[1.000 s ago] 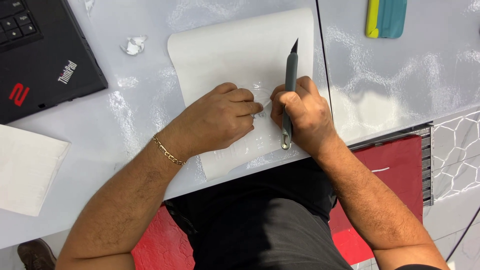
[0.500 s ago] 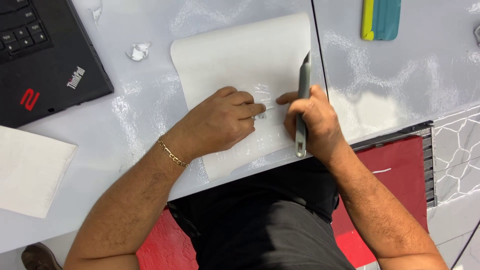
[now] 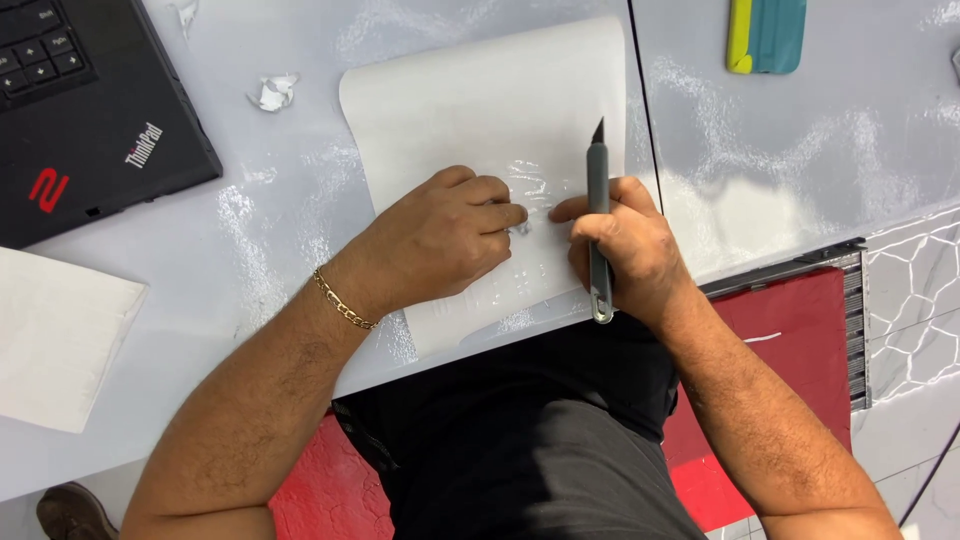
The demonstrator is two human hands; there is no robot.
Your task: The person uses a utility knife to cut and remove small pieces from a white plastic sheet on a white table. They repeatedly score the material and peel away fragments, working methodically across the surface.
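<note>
A white sheet (image 3: 480,100) with shiny cut shapes on it lies on the grey table (image 3: 800,170), its near end at the table's front edge. My left hand (image 3: 440,240) presses down on the sheet, its fingertips pinched at a small piece near the middle. My right hand (image 3: 625,250) rests on the sheet beside it and grips a grey craft knife (image 3: 598,215). The knife lies along the hand with its blade pointing away from me and off the sheet's surface. A gold chain bracelet (image 3: 342,305) circles my left wrist.
A black laptop (image 3: 80,110) sits at the far left. A crumpled white scrap (image 3: 272,92) lies by the sheet's far corner. A white paper (image 3: 55,340) lies at the near left. A teal and yellow squeegee (image 3: 765,35) lies at the far right.
My right hand has turned the knife slightly and brought its fingertips toward my left fingertips. The view has shifted a little; both hands stay on the sheet.
</note>
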